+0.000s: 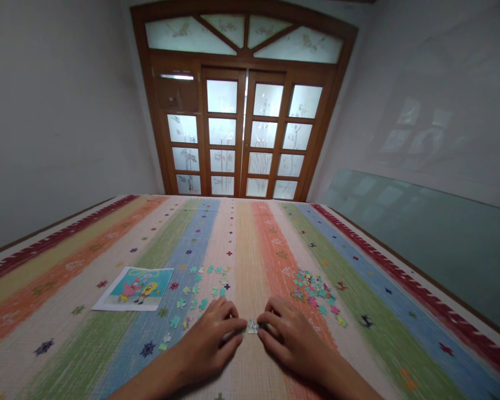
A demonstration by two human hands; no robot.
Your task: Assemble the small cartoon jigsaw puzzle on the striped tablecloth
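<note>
Nearest the camera, on the striped rug point(250, 250), both hands rest palm-down with fingertips meeting at the cream centre stripe. Left hand point(210, 341) and right hand point(289, 336) pinch between them a small pale cluster of joined puzzle pieces point(253, 326), perhaps 2 or 3 pieces; exact count too small to tell. Fingers of both hands are curled and pressing on it, touching the rug.

Progress, as a judgement: very early. Only that 1 small cluster looks assembled. Everything else lies loose.

Just beyond the left hand, on the blue and green stripes, loose turquoise pieces point(198, 289) are spread out singly, mostly apart from one another, some face-up. A few stragglers sit near the left wrist.

Beyond the right hand, on the orange and green stripes, a denser heap of mixed-colour pieces point(316, 291) lies piled, pieces overlapping, pink and yellow among the turquoise. Unsorted, by the look of it.

Farther left, well apart from both hands, a printed reference picture point(135, 289) lies flat, showing 2 cartoon figures on a blue ground.

Left to do, judged from the spread: nearly all of the joining, and the sorting of the right heap.

Far end: wooden double door point(244, 128) with frosted glass panes, shut. A glass sheet point(420, 233) leans along the right wall.
</note>
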